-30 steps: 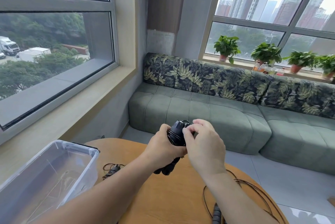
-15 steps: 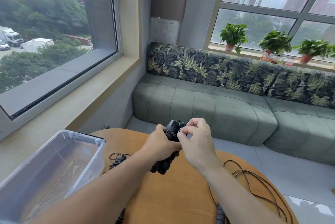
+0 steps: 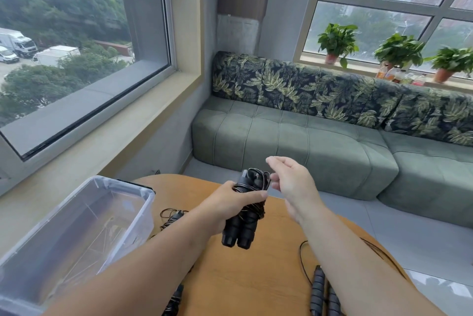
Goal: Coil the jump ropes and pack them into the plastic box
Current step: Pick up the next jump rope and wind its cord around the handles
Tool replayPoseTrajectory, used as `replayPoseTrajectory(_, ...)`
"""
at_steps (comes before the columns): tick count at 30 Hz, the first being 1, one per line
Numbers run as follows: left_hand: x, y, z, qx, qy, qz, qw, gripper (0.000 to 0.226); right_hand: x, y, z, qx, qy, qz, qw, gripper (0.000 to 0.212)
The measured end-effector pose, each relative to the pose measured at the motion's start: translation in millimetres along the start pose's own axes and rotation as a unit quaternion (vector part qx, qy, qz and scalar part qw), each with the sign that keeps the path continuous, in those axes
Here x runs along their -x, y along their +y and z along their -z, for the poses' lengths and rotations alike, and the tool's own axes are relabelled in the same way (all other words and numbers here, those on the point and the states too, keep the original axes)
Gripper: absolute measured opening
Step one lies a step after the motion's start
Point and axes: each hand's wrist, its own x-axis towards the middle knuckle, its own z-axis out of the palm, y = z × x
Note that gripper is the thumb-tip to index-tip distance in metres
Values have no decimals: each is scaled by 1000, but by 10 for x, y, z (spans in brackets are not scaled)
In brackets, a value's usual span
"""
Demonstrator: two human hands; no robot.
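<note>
My left hand (image 3: 230, 203) grips a black jump rope (image 3: 245, 223) above the round wooden table (image 3: 243, 280). Its two handles hang side by side, with the thin cord wound around their upper part. My right hand (image 3: 291, 182) hovers just right of the bundle's top, fingers apart and loosely curled, holding nothing. A clear plastic box (image 3: 76, 233) stands open at the table's left edge. A second rope (image 3: 172, 217) lies beside the box, a third rope's handles (image 3: 323, 292) lie under my right forearm, and another handle (image 3: 175, 300) shows at the bottom edge.
Loose brown cord (image 3: 303, 262) loops over the table's right side. A green sofa (image 3: 307, 146) with leaf-print cushions runs behind the table. Potted plants (image 3: 337, 41) line the far windowsill. A large window and wide sill lie to the left.
My right hand has let go of the cord at the bundle's top and drawn back to the right, fingers spread. The bundle now hangs more upright in my left hand.
</note>
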Motion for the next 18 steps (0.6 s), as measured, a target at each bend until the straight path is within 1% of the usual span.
replayPoseTrajectory(2,-48,-58,37,58,-2,5,998,34,-38,155,-30,-4,17,-55,998,19)
replayPoseTrajectory(3,-63,-72,51,87,7,12,996,36,-28,245,-61,4,0,-86,996,23)
replayPoseTrajectory(5,-100,-99,97,129,23,33,991,40,42,413,-160,3,-64,-135,989,31)
replayPoseTrajectory(7,-117,-126,164,148,24,57,987,36,84,572,-251,1,-107,-138,985,35)
replayPoseTrajectory(8,-117,-135,191,150,20,68,986,33,81,621,-269,7,-114,-129,985,35)
replayPoseTrajectory(11,-119,-214,323,123,4,97,988,38,16,727,-359,2,-117,-143,983,33)
replayPoseTrajectory(13,-147,-262,439,80,11,109,991,40,-21,787,-433,-28,-123,-168,978,28)
replayPoseTrajectory(15,-209,-320,562,15,29,98,995,42,-52,876,-509,-42,-127,-179,975,26)
replayPoseTrajectory(17,-266,-400,655,-52,61,86,993,60,-94,995,-592,-56,-134,-188,971,25)
replayPoseTrajectory(18,-296,-459,686,-68,85,86,990,68,-114,1072,-634,-56,-135,-197,969,24)
